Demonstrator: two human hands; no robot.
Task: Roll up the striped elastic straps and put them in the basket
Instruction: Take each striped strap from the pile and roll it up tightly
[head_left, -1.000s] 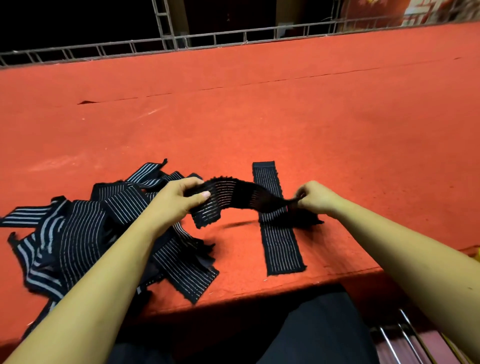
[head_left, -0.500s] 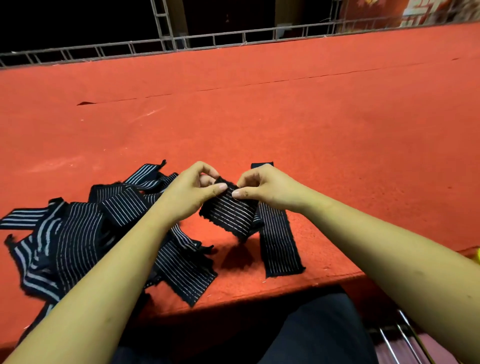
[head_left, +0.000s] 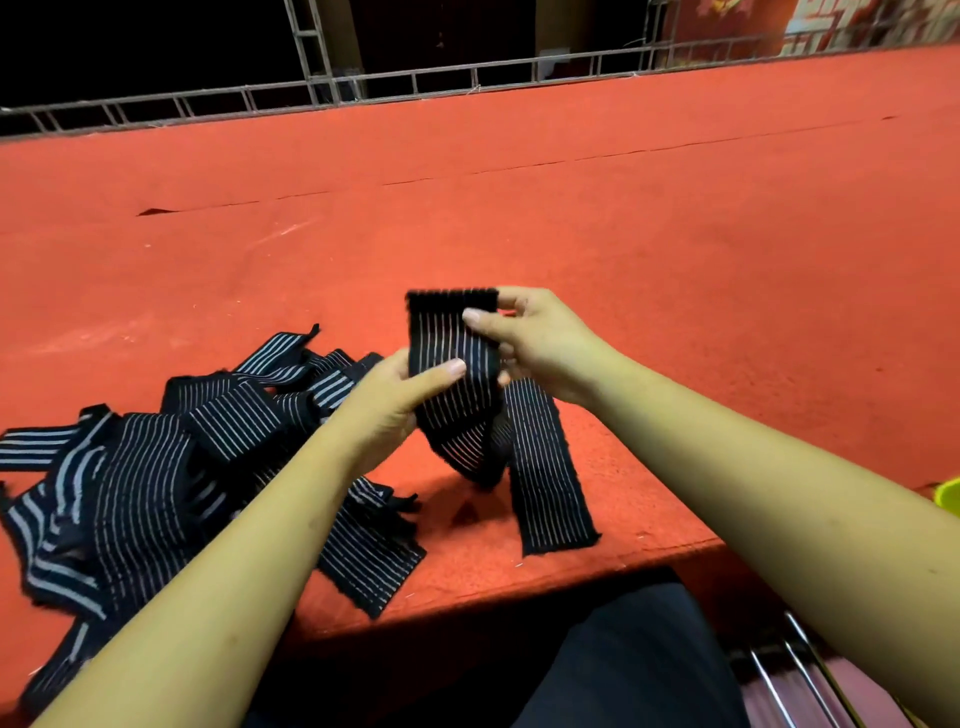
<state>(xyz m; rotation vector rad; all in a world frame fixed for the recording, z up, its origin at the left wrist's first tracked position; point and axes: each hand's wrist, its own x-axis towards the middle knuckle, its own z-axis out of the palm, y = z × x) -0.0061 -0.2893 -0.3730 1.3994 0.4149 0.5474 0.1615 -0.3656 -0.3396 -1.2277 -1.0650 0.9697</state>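
A black elastic strap with thin white stripes (head_left: 451, 364) is held upright above the red table, folded over on itself. My left hand (head_left: 395, 402) grips its lower left side, thumb across the front. My right hand (head_left: 540, 343) pinches its upper right edge. Its doubled lower end hangs down to the table. One flat strap (head_left: 548, 467) lies just behind and to the right of it. A tangled pile of several striped straps (head_left: 156, 467) lies to the left under my left forearm. The basket is out of sight, apart from perhaps a yellow-green edge (head_left: 948, 499) at the right.
The red felt-covered table (head_left: 571, 208) stretches far back to a metal truss rail (head_left: 415, 83). Its front edge runs just below the straps. My dark-clothed lap (head_left: 597, 670) sits under the edge, and metal rods (head_left: 795, 670) show at the lower right.
The strap was stretched wide between both hands, then the hands came together and folded it. Now it is lifted higher and stands upright, my right hand at its top edge.
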